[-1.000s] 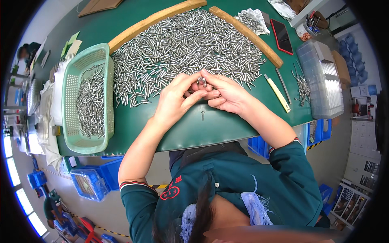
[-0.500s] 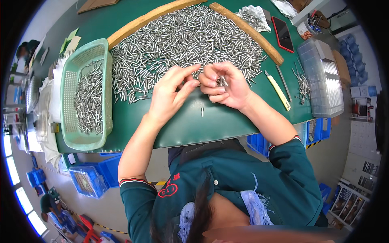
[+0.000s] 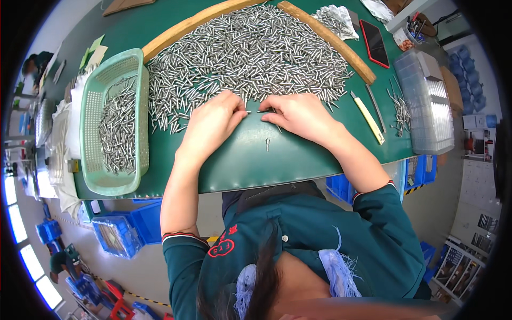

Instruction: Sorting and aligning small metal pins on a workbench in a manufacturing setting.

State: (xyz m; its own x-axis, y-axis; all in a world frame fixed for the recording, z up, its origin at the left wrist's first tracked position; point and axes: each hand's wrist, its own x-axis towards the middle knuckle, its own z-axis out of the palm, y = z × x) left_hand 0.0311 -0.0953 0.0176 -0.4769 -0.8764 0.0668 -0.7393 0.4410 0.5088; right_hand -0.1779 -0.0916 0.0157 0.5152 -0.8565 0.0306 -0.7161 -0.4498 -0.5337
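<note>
My left hand is closed in a pinch at the near edge of a wide heap of small silvery metal pins. The tip of one pin pokes out from its thumb and forefinger. Facing it across a short gap, my right hand is turned palm down with the fingers curled. A thin pin shows at its fingertips, and another pin end shows under the curled fingers; the palm is hidden. One loose headed pin lies alone on the green table, just nearer than both hands.
At left stands a pale green plastic basket partly filled with pins. Wooden strips border the heap. To the right lie a yellow-handled cutter knife, a metal strip, a red-edged phone and clear plastic boxes.
My hands have moved apart and slightly nearer. The right hand, earlier turned up with several pins showing in it, is now turned palm down. A pin now shows at the left fingertips.
</note>
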